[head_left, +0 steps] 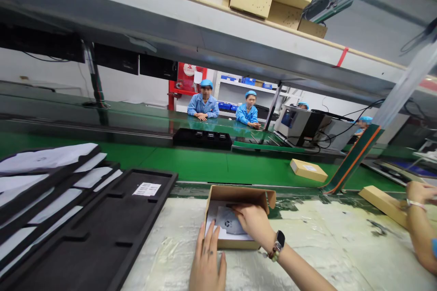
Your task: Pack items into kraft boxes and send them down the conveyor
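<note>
- I am working at a small open cardboard box [235, 195], which is sitting on the plastic-covered bench top [314, 245] right in front of me, its flaps standing up at the far side.
- My right hand [251, 223] is reaching in from the right, wrist bent, palm down, fingers pressing flat on a white bag with a recycling mark [228, 223] that is lying inside the box.
- That hand is spread loosely and is clamping nothing; it is only pushing down on the bag.
- A dark smartwatch [280, 239] and a beaded bracelet are sitting on my right wrist, and the forearm is running off toward the lower right corner.
- My left hand [206, 259] is coming up from the bottom edge, fingers extended and slightly apart, fingertips lying on the box's near left edge and on the white bag.
- It is also flat and gripping nothing.
- The two hands are lying close together, nearly touching over the box.
- To my left, black foam trays [99, 232] are stacked, with white sheets and a barcode label [146, 189] in them.
- Beyond the bench a green conveyor belt [191, 163] is carrying a closed cardboard box [308, 170] and a black tray [202, 138].
- At the right edge, another person's hand [419, 192] is resting on a long flat carton [384, 204].
- Workers in blue coats and caps are sitting across the line.
</note>
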The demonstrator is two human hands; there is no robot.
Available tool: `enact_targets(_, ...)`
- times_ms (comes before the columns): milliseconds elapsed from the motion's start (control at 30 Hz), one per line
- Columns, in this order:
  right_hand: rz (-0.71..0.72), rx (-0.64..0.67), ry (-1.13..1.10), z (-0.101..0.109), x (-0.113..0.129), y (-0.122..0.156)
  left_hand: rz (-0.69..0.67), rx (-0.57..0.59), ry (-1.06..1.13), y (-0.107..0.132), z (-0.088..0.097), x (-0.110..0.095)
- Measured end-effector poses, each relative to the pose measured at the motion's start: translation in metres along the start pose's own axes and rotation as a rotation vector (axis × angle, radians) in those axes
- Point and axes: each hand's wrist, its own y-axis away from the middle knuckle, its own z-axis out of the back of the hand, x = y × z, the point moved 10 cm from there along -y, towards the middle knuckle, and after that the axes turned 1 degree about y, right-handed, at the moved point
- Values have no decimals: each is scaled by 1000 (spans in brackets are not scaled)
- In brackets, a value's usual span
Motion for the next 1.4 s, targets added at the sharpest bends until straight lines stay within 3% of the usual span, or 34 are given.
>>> enact_targets(100,-36,-4,-13,-1,-9,-6,-4,6,-5,-1,0,-2)
enact_targets(367,-44,75,-122,-26,-26,-27,42,41,-7,-2,-3,-2)
enact_targets(467,-45,32,-153,-22,-23,-24,49,54,36,0,-3,-4)
enact_targets(533,-23,-10,-191,-13,-18,-12,114,11,109,-2,8,4)
enact_targets(600,35,-171,-271,11,-15,11,246,-133,164,-9,38,23)
enact_targets(700,70,-726,-376,75,-31,70,418,-316,203,-33,89,52)
enact_targets(733,35,-906,-407,91,-42,92,430,-274,237,-49,95,57)
enact_targets(767,-21,-1006,-440,100,-54,105,414,-173,287,-69,94,57)
enact_targets(800,-85,-1015,-483,102,-64,107,386,-31,326,-88,87,54)
enact_targets(833,-141,-935,-529,99,-72,99,347,119,345,-104,76,48)
enact_targets(900,-202,-636,-589,81,-79,68,290,334,317,-126,56,36)
enact_targets(967,-200,-439,-610,69,-79,44,281,387,306,-139,45,31)
enact_targets(1067,-138,-391,-662,72,-76,28,293,394,447,-142,39,26)
enact_targets(1167,-81,-317,-680,70,-68,33,247,426,560,-130,44,20)
enact_targets(1233,-71,-257,-664,57,-65,48,211,430,545,-113,49,23)
enact_targets(1300,-65,-211,-586,34,-65,71,172,423,485,-89,47,31)
enact_targets(1400,-91,-80,-392,-21,-70,104,77,368,290,-47,32,52)
